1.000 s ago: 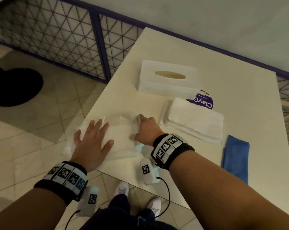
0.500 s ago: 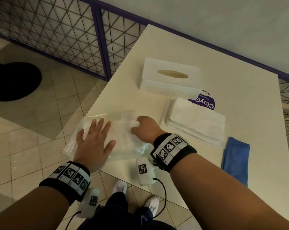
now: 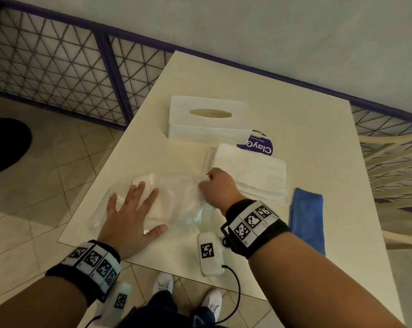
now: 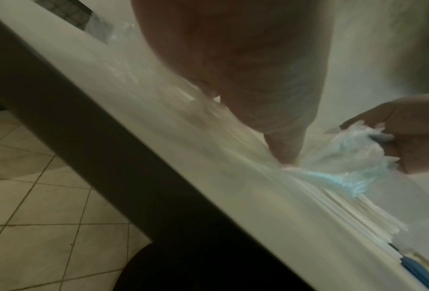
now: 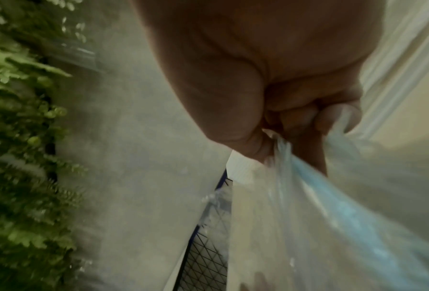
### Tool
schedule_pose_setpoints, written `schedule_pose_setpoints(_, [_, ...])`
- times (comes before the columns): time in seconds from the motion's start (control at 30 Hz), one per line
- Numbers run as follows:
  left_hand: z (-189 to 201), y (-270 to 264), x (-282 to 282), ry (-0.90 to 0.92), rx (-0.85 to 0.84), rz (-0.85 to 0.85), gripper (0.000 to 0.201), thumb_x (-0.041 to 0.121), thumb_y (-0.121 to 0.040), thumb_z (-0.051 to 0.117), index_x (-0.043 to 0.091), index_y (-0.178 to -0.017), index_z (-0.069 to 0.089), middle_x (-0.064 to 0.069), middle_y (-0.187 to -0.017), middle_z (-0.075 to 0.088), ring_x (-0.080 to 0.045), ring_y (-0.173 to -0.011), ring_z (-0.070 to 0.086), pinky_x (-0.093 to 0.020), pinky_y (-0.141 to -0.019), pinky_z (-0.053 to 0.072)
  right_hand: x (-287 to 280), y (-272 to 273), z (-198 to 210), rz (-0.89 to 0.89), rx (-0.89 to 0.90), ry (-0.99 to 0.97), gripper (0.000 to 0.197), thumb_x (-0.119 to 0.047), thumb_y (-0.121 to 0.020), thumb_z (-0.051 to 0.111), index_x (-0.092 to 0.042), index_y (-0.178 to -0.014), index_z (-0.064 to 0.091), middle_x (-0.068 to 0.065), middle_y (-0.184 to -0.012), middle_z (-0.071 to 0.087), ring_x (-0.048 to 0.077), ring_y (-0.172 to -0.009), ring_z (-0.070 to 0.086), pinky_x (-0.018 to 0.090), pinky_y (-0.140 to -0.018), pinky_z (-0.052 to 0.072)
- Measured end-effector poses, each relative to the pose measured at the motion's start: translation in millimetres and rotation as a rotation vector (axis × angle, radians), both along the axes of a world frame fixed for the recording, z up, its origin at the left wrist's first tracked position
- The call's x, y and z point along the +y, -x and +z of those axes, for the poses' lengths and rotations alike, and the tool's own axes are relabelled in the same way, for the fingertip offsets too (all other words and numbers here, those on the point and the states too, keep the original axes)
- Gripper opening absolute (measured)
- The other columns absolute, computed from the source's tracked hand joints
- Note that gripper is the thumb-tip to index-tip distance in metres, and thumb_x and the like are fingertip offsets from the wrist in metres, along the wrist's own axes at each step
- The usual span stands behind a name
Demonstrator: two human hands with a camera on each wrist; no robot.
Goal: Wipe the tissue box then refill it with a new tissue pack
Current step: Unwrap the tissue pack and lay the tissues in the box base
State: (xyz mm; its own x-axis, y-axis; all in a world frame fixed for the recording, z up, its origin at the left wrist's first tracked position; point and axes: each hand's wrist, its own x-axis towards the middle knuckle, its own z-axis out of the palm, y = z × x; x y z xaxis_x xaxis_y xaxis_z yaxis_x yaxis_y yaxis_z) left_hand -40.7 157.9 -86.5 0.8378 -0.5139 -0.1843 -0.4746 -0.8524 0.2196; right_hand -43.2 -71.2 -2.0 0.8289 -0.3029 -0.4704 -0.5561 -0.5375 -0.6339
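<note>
A white tissue box [image 3: 208, 121] with an oval slot stands at the far side of the white table [image 3: 295, 110]. A tissue pack [image 3: 176, 197] in clear plastic lies near the table's front left corner. My left hand [image 3: 131, 209] presses flat on it with straight fingers. My right hand [image 3: 218, 187] pinches the wrapper's right end [image 5: 295, 167], bunching the clear, blue-tinted plastic [image 4: 352, 155]. A stack of white tissues [image 3: 250, 171] lies just right of the pack, in front of the box.
A folded blue cloth [image 3: 308, 216] lies at the right of the stack. A round purple sticker [image 3: 259, 144] shows beside the box. A metal lattice fence [image 3: 58, 62] runs along the left, a pale chair [image 3: 394, 166] at the right, tiled floor [image 3: 46, 185] below.
My right hand has pulled the wrapper's end slightly right and away from me, stretching the plastic. My left hand has stayed flat on the pack. The head view has tilted.
</note>
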Motion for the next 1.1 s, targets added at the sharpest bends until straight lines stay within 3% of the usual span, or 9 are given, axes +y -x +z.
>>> schedule_pose_setpoints(0.13, [1.7, -0.7, -1.4, -0.079, 0.048, -0.026, 0.100, 0.084, -0.069, 0.033, 0.039, -0.145, -0.015, 0.002, -0.156, -0.019, -0.017, -0.146, -0.011, -0.043, -0.108, -0.023, -10.7, 4.5, 5.8, -0.055, -0.073, 0.136, 0.028, -0.005, -0.093, 0.041, 0.002, -0.121, 0.044, 0.018, -0.115, 0.061, 0.027, -0.089, 0.057, 0.024, -0.069, 0.036])
schedule_pose_setpoints(0.27, [8.6, -6.8, 2.2, -0.150, 0.115, 0.009, 0.100, 0.085, -0.069, 0.033, 0.040, -0.146, -0.010, 0.000, -0.159, -0.016, -0.017, -0.146, -0.013, -0.050, -0.112, -0.015, -30.5, 7.2, 27.5, 0.010, -0.101, 0.216, 0.016, -0.004, -0.094, 0.041, -0.004, -0.106, 0.051, 0.014, -0.123, 0.057, 0.029, -0.109, 0.058, 0.024, -0.076, 0.038])
schedule_pose_setpoints(0.47, [34.9, -27.4, 0.1, -0.269, 0.203, 0.151, 0.090, 0.068, -0.075, 0.045, 0.035, -0.148, 0.004, -0.002, -0.160, -0.009, -0.021, -0.147, -0.006, -0.054, -0.115, -0.002, -74.1, 39.4, 56.7, -0.070, -0.307, 0.246, 0.017, -0.009, -0.093, 0.044, -0.011, -0.108, 0.052, 0.003, -0.083, 0.053, 0.024, -0.080, 0.052, 0.025, -0.064, 0.029])
schedule_pose_setpoints(0.53, [49.6, -29.3, -12.6, -0.103, 0.157, 0.174, 0.079, 0.057, -0.080, 0.049, 0.031, -0.148, 0.017, -0.003, -0.160, 0.003, -0.021, -0.146, 0.003, -0.051, -0.117, 0.005, -85.0, 53.6, 61.7, -0.059, -0.391, 0.236, 0.011, -0.008, -0.093, 0.046, -0.017, -0.097, 0.051, -0.002, -0.075, 0.052, 0.015, -0.068, 0.048, 0.026, -0.057, 0.030])
schedule_pose_setpoints(0.6, [64.2, -27.9, -32.6, 0.285, 0.141, 0.166, 0.071, 0.051, -0.083, 0.057, 0.029, -0.144, 0.029, 0.000, -0.155, 0.021, -0.017, -0.142, 0.021, -0.042, -0.115, 0.019, -91.1, 64.6, 66.7, -0.035, -0.466, 0.232, 0.015, -0.008, -0.091, 0.048, -0.022, -0.089, 0.048, -0.010, -0.069, 0.050, 0.004, -0.066, 0.047, 0.011, -0.056, 0.035])
schedule_pose_setpoints(0.73, [91.7, -19.4, -81.5, 0.906, 0.597, 0.108, 0.093, 0.042, -0.068, 0.077, 0.041, -0.142, 0.021, 0.015, -0.145, 0.032, 0.001, -0.130, 0.037, -0.029, -0.106, 0.031, -100.9, 79.2, 68.7, -0.077, -0.546, 0.147, 0.018, -0.007, -0.090, 0.051, -0.025, -0.088, 0.050, -0.012, -0.075, 0.054, -0.002, -0.070, 0.050, 0.003, -0.060, 0.035])
schedule_pose_setpoints(0.83, [93.4, -20.5, -103.5, 1.116, 0.972, 0.194, 0.117, 0.042, -0.037, 0.093, 0.038, -0.139, 0.035, 0.006, -0.129, 0.055, -0.009, -0.115, 0.057, -0.030, -0.094, 0.047, -110.9, 89.3, 63.7, -0.200, -0.609, 0.059, 0.017, -0.008, -0.091, 0.051, -0.025, -0.092, 0.052, -0.011, -0.079, 0.056, -0.004, -0.070, 0.050, 0.004, -0.061, 0.037])
schedule_pose_setpoints(0.97, [83.9, -16.0, -125.2, 1.082, 0.893, 0.317, 0.069, 0.030, -0.055, 0.089, 0.017, -0.117, 0.061, -0.007, -0.111, 0.070, -0.027, -0.108, 0.064, -0.043, -0.094, 0.050, -120.9, 109.4, 43.7, -0.304, -0.547, -0.108, 0.008, -0.015, -0.094, 0.050, -0.023, -0.094, 0.051, -0.004, -0.078, 0.056, 0.009, -0.070, 0.050, 0.012, -0.060, 0.041])
schedule_pose_setpoints(1.1, [68.1, -4.1, -137.9, 0.994, 0.524, 0.294, 0.019, 0.012, -0.079, 0.073, 0.025, -0.091, 0.064, 0.002, -0.089, 0.069, -0.017, -0.084, 0.062, -0.032, -0.080, 0.049, -123.6, 129.6, 12.3, -0.327, -0.509, -0.182, 0.026, -0.006, -0.093, 0.049, -0.029, -0.083, 0.048, -0.007, -0.074, 0.051, 0.006, -0.067, 0.045, 0.018, -0.062, 0.039])
